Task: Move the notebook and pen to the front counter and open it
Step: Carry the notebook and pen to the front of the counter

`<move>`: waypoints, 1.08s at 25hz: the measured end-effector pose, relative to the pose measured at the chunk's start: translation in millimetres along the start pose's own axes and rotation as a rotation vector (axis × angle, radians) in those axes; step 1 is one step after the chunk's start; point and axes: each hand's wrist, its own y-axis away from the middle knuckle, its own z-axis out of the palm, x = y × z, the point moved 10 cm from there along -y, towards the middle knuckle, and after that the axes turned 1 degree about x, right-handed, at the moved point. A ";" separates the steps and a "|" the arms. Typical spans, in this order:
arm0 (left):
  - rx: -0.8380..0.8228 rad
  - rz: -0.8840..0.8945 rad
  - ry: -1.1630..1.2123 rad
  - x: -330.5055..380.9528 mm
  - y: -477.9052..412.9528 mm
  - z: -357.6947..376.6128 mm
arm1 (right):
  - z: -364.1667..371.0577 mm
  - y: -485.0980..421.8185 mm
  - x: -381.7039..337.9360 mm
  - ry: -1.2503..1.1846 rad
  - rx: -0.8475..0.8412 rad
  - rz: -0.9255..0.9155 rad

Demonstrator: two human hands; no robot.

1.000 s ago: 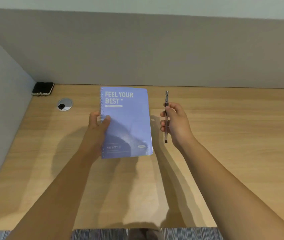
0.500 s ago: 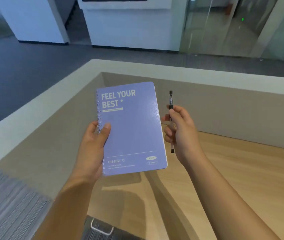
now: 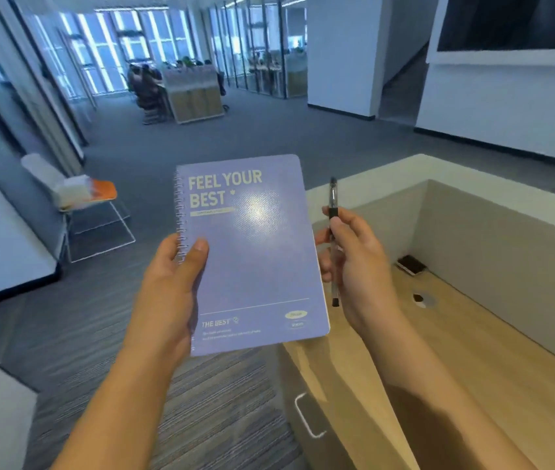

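Note:
A closed purple spiral notebook (image 3: 255,252) with "FEEL YOUR BEST" on its cover is held up in the air in front of me. My left hand (image 3: 171,283) grips it at the spiral edge, thumb on the cover. To its right, my right hand (image 3: 357,269) holds a slim pen (image 3: 333,205) upright, its dark cap pointing up and its lower tip showing below the fingers. Both are raised over the grey carpet, just left of the wooden desk (image 3: 493,374).
The wooden desk with a grey partition wall (image 3: 506,232) lies to my right; a dark phone (image 3: 411,264) and a cable grommet (image 3: 421,299) sit on it. A chair with an orange seat (image 3: 99,195) stands at the left. Open carpeted floor stretches ahead toward distant office desks (image 3: 194,93).
My view has swung left, from looking down at the desk to facing the open office floor. Both hands kept their grips and lifted the notebook and pen off the desk area.

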 end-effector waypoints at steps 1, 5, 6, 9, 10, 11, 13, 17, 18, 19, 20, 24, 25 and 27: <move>0.061 0.023 0.005 12.4 2.6 -25.4 | 27.8 0.1 5.1 -0.002 -0.057 0.007; 0.273 0.063 0.021 44.5 4.5 -132.3 | 132.4 4.8 36.0 -0.035 -0.227 0.082; 0.317 0.065 0.028 48.0 3.4 -158.3 | 156.9 5.9 46.3 -0.042 -0.259 0.104; 0.407 0.040 0.031 52.8 -11.0 -234.8 | 240.9 6.6 82.6 -0.043 -0.364 0.178; 0.425 0.036 0.027 55.0 -19.8 -258.3 | 270.9 5.3 93.6 -0.031 -0.396 0.195; 0.437 0.038 0.018 58.2 -30.7 -281.0 | 299.6 2.6 103.1 -0.013 -0.420 0.202; 0.445 0.056 0.001 68.1 -58.0 -318.5 | 349.9 -8.2 114.0 0.003 -0.438 0.193; 0.406 0.064 0.009 86.2 -129.1 -376.0 | 438.2 -42.7 125.1 0.061 -0.454 0.132; 0.389 0.057 0.011 88.8 -150.6 -386.4 | 455.8 -54.9 128.1 0.063 -0.445 0.117; 0.375 0.054 0.011 90.4 -172.3 -396.0 | 470.8 -68.6 132.0 0.059 -0.431 0.107; 0.365 0.051 0.009 90.4 -193.1 -404.9 | 483.8 -82.2 136.7 0.054 -0.415 0.105; 0.326 0.031 0.028 82.3 -276.5 -424.0 | 518.2 -150.6 157.0 0.038 -0.381 0.092; 0.311 0.031 0.031 79.2 -301.6 -424.7 | 524.3 -175.6 163.4 0.020 -0.365 0.088; 0.289 0.030 0.020 73.3 -356.4 -421.1 | 533.5 -230.0 176.1 -0.008 -0.333 0.078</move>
